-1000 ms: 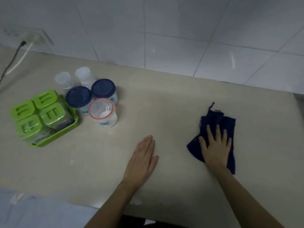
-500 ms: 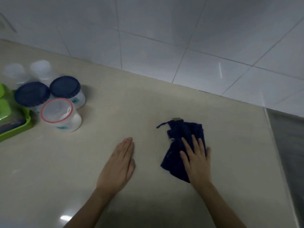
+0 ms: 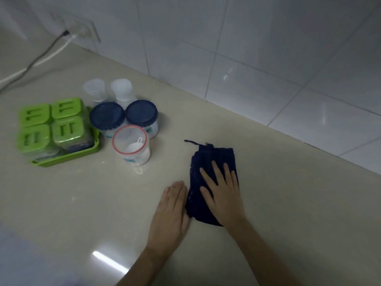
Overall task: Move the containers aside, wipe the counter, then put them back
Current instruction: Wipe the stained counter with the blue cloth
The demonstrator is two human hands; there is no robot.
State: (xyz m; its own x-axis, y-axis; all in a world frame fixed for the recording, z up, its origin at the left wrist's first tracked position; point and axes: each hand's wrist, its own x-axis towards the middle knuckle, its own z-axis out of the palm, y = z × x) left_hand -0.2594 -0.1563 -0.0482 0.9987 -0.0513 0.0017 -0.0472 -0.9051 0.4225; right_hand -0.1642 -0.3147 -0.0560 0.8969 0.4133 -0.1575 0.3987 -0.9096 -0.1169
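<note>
On the beige worktop (image 3: 278,203), far left, four green-lidded containers (image 3: 49,124) are held in a green tray (image 3: 82,154). Beside them stand two blue-lidded jars (image 3: 123,118) and an open red-rimmed jar (image 3: 132,144). The left hand (image 3: 171,213) is laid flat, grip spread. The right hand (image 3: 222,193), fingers splayed, is pressed flat on a dark blue cloth (image 3: 206,162).
</note>
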